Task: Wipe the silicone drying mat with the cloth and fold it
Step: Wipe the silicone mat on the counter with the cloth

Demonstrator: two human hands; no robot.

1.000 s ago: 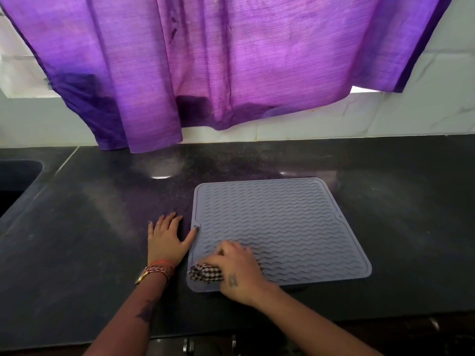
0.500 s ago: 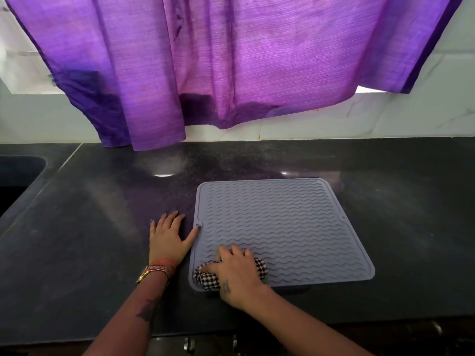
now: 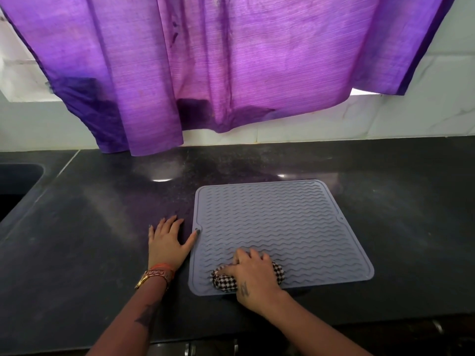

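A dark speckled stone counter (image 3: pixel 77 253) fills the lower view. A sink (image 3: pixel 15 186) is set into it at far left. Behind runs a white tiled wall (image 3: pixel 424 106), with a purple curtain (image 3: pixel 205 60) hanging over it.

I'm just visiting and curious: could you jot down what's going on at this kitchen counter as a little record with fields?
Setting: dark stone countertop, purple curtain hanging behind
Mat: grey silicone drying mat, lying flat and unfolded
Cloth: black-and-white checked cloth, bunched on the mat's near left part
Right hand: right hand grips the cloth against the mat
Left hand: left hand rests flat on the counter, thumb touching the mat's left edge
Sink: sink at far left
Stage: wiping; folding not yet done
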